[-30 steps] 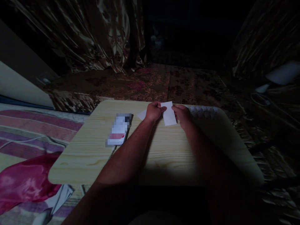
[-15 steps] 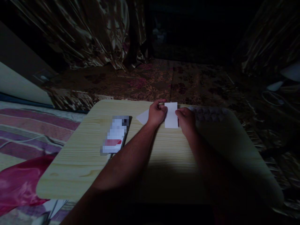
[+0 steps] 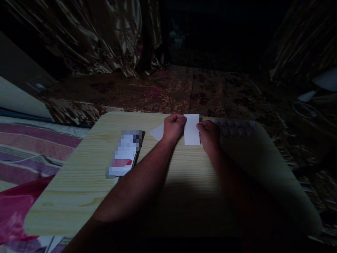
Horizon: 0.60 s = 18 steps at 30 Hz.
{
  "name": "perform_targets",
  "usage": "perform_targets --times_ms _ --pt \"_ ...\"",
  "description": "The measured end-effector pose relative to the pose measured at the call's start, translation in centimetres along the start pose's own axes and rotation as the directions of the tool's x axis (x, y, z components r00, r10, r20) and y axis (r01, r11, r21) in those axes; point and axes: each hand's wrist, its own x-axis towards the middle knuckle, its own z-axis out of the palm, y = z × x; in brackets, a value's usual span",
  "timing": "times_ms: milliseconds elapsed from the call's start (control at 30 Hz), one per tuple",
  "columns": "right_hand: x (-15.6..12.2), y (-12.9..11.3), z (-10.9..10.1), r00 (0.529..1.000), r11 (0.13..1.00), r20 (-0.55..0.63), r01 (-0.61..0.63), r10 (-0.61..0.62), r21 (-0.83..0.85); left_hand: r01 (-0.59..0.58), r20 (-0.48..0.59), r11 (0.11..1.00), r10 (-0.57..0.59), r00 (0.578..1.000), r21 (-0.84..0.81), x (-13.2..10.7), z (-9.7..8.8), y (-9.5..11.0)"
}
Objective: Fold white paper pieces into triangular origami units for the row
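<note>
A small white rectangle of paper (image 3: 192, 130) is held upright between my hands over the far part of the wooden table (image 3: 79, 175). My left hand (image 3: 173, 126) is closed, pinching the paper's upper left edge. On the opposite edge, the thumb and fingers of my right hand (image 3: 209, 133) grip the paper near its middle. Another white piece of paper (image 3: 157, 132) lies on the table, partly covered by my left hand. Whether the held paper is folded, I cannot tell.
A blurred-out phone-like object (image 3: 125, 153) lies left of my left forearm. Behind my right hand sits a dark tray with rows of bumps (image 3: 237, 128). Striped bedding (image 3: 39, 140) and shiny pink cloth (image 3: 21, 207) border the table's left side. Patterned fabric (image 3: 158, 91) hangs beyond it.
My left hand's fingers have curled in tighter, and its grip has shifted up the paper's left edge. My right hand keeps its hold. The view has shifted slightly.
</note>
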Motion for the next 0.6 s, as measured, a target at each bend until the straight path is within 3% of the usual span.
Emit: perform_targets --times_ms 100,300,600 --pt "-0.2 -0.1 0.2 0.995 0.995 -0.070 0.069 -0.065 0.069 -0.023 -0.016 1.000 0.023 1.000 0.018 0.0 0.0 -0.2" --pt "-0.2 -0.4 0.3 0.999 0.934 0.023 0.016 -0.026 0.356 -0.059 0.023 0.998 0.059 0.998 0.034 0.1 0.0 -0.4" --pt "-1.0 -1.5 0.4 0.991 0.962 0.092 0.066 -0.093 0.266 -0.011 0.062 0.997 0.006 0.998 0.082 -0.4 0.1 0.1"
